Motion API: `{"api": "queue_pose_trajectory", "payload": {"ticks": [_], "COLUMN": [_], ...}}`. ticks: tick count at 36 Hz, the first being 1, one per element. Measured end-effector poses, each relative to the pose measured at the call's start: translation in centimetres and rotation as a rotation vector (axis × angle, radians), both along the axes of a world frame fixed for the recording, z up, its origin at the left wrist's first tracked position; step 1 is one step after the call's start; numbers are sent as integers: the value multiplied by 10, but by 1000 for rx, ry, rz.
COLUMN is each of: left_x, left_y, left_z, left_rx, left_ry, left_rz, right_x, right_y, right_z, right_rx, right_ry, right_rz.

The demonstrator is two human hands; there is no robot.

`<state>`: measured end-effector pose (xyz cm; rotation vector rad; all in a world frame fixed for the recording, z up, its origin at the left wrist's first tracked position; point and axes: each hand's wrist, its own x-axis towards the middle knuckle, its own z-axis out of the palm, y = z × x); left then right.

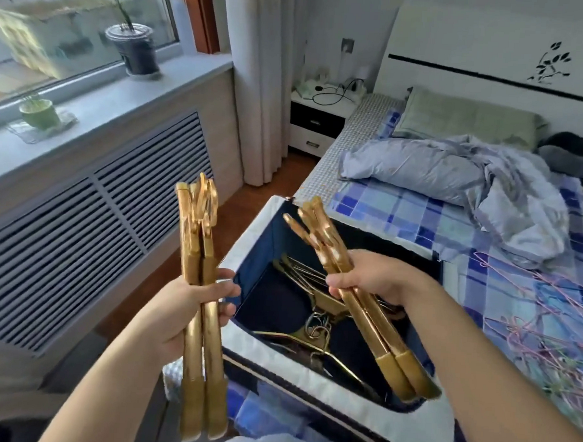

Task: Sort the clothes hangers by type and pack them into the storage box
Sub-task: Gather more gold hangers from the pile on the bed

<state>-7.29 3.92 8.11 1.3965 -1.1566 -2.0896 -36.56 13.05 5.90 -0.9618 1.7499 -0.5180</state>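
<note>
1. The left hand (191, 303) has its grip closed round a bundle of gold hangers (199, 283), held nearly upright to the left of the storage box (248, 252), out over the floor beside the bed.
2. The right hand (371, 275) has its grip closed round a second bundle of gold hangers (363, 312), slanting from far-left to near-right over the open box.
3. The storage box sits on the near edge of the bed (402, 206); it has a pale padded rim and dark blue lining.
4. More gold hangers (315, 327) lie in the bottom of the box, hooks tangled near the middle; how many I cannot tell.
5. The right-hand bundle crosses above the box's right half and hides part of the contents there.
6. A loose heap of thin pink wire hangers (528, 321) lies on the blue checked sheet to the right of the box, well apart from both hands.
7. Farther back on the bed are a crumpled pale blue duvet (454, 175) and a green pillow (467, 118) against the white headboard (495, 45).
8. A nightstand (317, 120) with cables on top stands at the far side, between the bed and a white curtain (256, 83).
9. On the left a slatted radiator cover (91, 217) runs under the windowsill (103, 106), which carries a dark plant pot (135, 48) and a small green pot (39, 113).
</note>
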Motion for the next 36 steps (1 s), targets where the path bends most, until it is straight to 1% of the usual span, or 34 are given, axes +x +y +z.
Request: {"api": "queue_pose_trajectory", "payload": {"ticks": [3,6,9,12,16,20,24,26,29,32,34,36], "left_x": [-3,-6,-12,-17,-19,-25,-30,-30,-29,-30,-31,-31], "left_y": [-6,-8,-12,-17,-21,-21,-22,-23,-23,-23,-24,-26], "left_z": [-11,-17,-21,-25,-27,-34,-44,-49,-53,-55,-56,-58], "left_rx": [26,55,79,89,103,103,124,141,158,162,164,159], "left_ry": [-44,-61,-51,-57,-71,-135,-175,-190,-173,-176,-185,-209], "left_rz": [47,73,104,118,108,115,132,145,176,197,202,193], "right_x": [-6,-8,-9,-12,-13,-16,-16,-15,-9,-4,1,8], "right_y": [-11,-11,-17,-26,-36,-42,-31,-25,-15,-4,4,11], "right_z": [-46,-84,-106,-120,-138,-172,-207,-226,-250,-270,-283,-301], "right_rx": [146,168,150,136,175,312,530,631,766,860,883,785], "right_ry": [67,44,15,-76,-269,-390,-433,-457,-521,-575,-503,-318], "right_rz": [75,27,37,43,-33,-61,94,136,225,243,183,119]}}
